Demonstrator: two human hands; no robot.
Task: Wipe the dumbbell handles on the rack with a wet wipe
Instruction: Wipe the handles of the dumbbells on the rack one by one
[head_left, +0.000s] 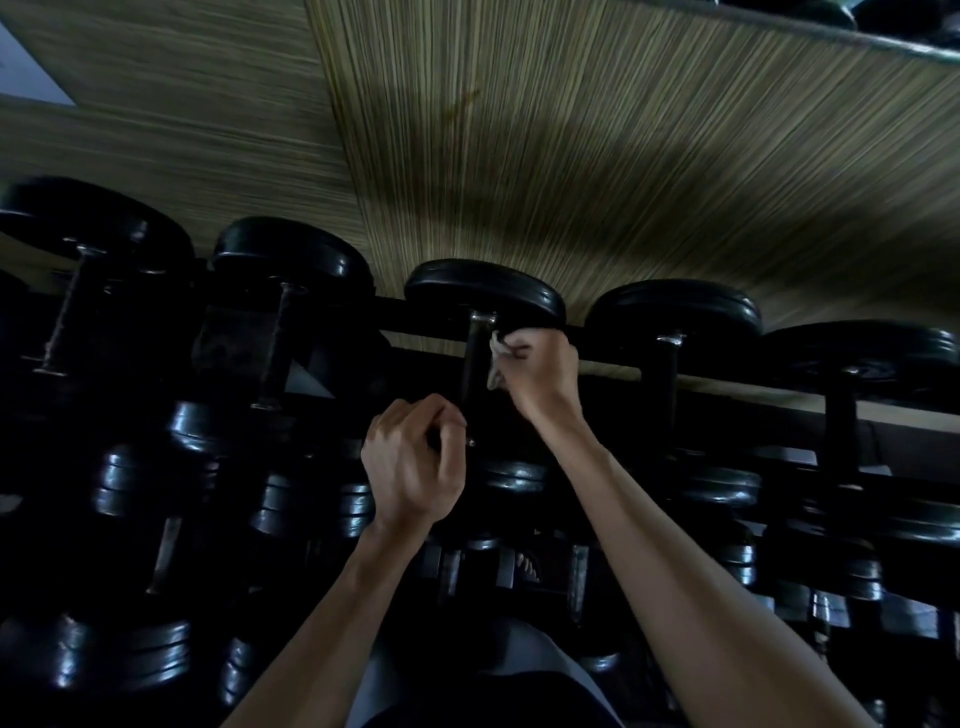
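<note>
Right hand (537, 371) pinched your limp wet wipe (497, 358) against the rigid handle (475, 358); left hand (413, 460) gripped its lower end.

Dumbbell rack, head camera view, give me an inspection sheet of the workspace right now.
Surface: dark rack rail, top row of dumbbells resting across it.
Job's things: wet wipe pressed against the handle of the middle dumbbell, near its far end.
Clutter: lower tiers of dumbbells, dim and tightly packed.
Hands: right hand grips the wipe; left hand curled at the handle's near end, grip partly hidden.
Cables: nothing seen.
Surroundings: striped wall panel behind the rack.
</note>
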